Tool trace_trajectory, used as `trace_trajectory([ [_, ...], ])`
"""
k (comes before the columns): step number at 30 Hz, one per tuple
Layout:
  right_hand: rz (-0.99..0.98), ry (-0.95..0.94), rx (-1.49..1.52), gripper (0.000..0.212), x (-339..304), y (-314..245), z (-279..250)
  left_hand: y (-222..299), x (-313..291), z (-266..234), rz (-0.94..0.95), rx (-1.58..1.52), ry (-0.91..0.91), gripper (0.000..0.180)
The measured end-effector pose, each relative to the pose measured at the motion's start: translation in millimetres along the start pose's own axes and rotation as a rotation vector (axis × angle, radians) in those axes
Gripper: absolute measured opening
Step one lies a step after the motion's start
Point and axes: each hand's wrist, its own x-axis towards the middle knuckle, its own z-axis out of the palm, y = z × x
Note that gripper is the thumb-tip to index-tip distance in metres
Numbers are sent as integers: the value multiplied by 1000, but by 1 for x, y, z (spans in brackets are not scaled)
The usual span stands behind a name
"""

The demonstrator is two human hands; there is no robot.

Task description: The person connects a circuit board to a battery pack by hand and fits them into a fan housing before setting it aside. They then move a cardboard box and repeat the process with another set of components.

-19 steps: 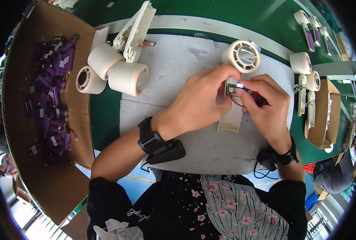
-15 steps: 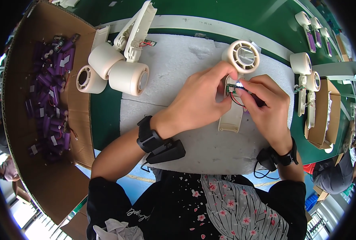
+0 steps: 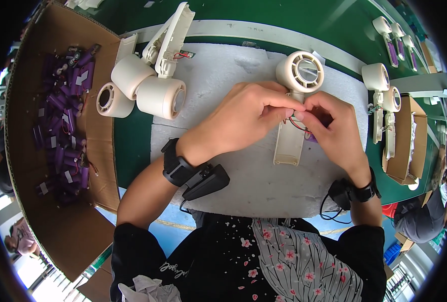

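A cream handheld fan (image 3: 288, 143) lies on the white foam pad (image 3: 223, 186), its round head pointing away from me and its handle shell open toward me. My left hand (image 3: 238, 116) reaches across the top of the handle, thumb and forefinger pinched together. From the other side my right hand (image 3: 336, 128) meets it with thumb and forefinger also closed, fingertips touching or nearly so. Whatever they pinch is hidden, and the fingers cover the small circuit board. Red and black wires (image 3: 299, 125) loop out below the fingertips. Part of a purple battery cell (image 3: 310, 137) shows beside my right hand.
A cardboard box (image 3: 100, 151) of purple battery cells (image 3: 65, 126) with wires stands at left. Several cream fans (image 3: 160, 98) are stacked at the pad's far left; more fans (image 3: 377, 78) and a small carton (image 3: 404, 166) lie at right. A metal rail (image 3: 243, 30) crosses behind.
My left hand has shifted right, its fingertips moving from the handle's left edge to meet the right hand's. The board and small white piece seen earlier are now covered.
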Motion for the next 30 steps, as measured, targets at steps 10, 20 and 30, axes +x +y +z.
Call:
trace_trajectory([
  [10, -189, -244, -60, 45, -2, -4, -20, 7, -3, 0, -41, -9, 1, 35],
  [20, -174, -84, -206, 43, -4, 3, -26, 1, -2, 2, -114, -112, 158, 32],
  [30, -375, 47, -478, 16, -10, -1, -24, 1, -3, 7, -123, -102, 211, 31],
])
